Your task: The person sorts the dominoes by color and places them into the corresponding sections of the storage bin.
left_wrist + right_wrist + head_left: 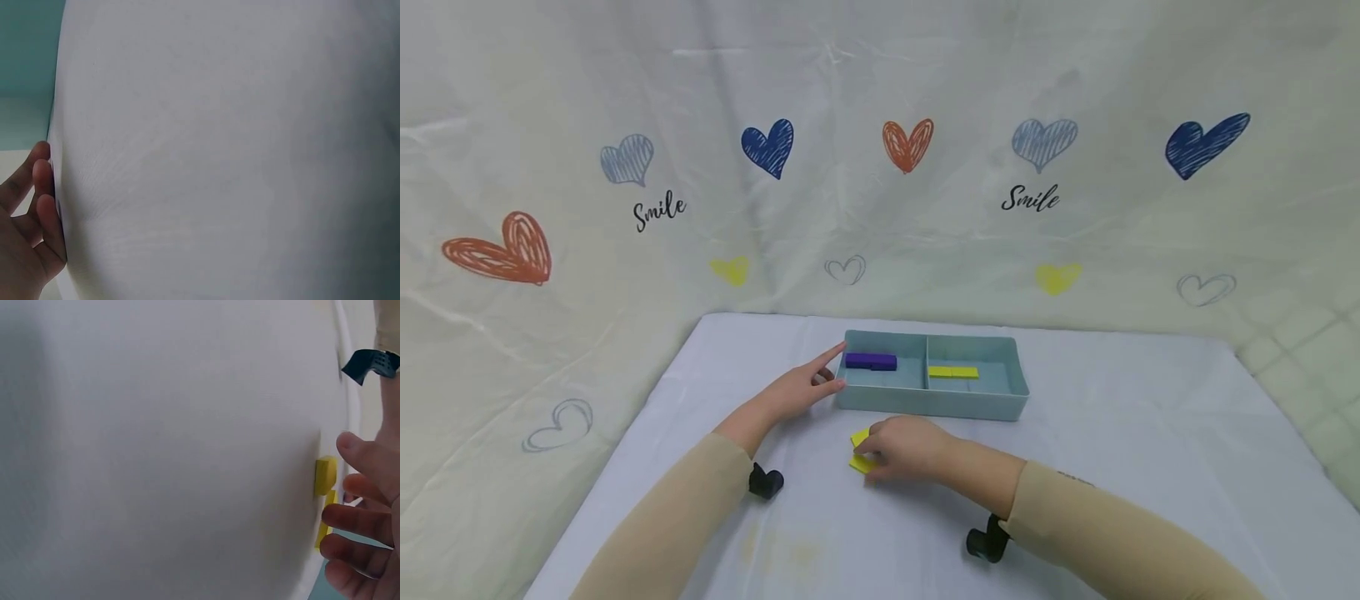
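A pale blue-green tray (pixel 932 403) with two compartments stands near the far side of the table. Purple blocks (pixel 871 362) lie in its left compartment, and yellow blocks (pixel 953 372) lie in a row in the right one. At the tray's left end, my left hand (pixel 793 392) has its index finger and thumb stretched out against the wall. My right hand (pixel 910 448) is over two loose yellow blocks (pixel 325 475) on the cloth in front of the tray. In the right wrist view its thumb and fingers are spread apart beside them, and the fingers partly hide one block.
White cloth (pixel 1120 450) covers the table. Behind it hangs a pale curtain (pixel 962 242) printed with hearts and "Smile". Black wrist-worn devices (pixel 766 482) sit under both cuffs.
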{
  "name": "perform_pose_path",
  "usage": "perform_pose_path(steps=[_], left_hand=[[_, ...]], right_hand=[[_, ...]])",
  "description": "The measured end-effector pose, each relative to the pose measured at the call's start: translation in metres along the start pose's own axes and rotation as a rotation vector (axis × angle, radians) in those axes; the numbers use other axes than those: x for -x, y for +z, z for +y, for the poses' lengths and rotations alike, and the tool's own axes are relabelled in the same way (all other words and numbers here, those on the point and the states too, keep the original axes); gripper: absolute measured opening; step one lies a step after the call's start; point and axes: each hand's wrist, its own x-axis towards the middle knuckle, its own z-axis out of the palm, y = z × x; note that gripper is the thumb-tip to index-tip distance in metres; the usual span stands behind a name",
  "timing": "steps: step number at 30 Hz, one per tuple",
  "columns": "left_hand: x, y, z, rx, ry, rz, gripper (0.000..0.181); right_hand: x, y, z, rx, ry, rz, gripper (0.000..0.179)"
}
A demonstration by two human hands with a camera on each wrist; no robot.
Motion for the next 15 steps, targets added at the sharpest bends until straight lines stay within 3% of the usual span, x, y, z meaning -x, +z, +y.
perform_pose_path(steps=[7, 15], left_hand=[[-0.0005, 0.0001, -0.0013, 0.004, -0.007, -0.005, 0.07], [-0.001, 0.0012, -0.0009, 0.002, -0.014, -0.008, 0.07]], right_hand=[[-0.001, 0.0031, -0.0007, 0.0, 0.011, -0.02, 0.042], [0.0002, 0.0064, -0.0002, 0.001, 0.03, -0.015, 0.035]])
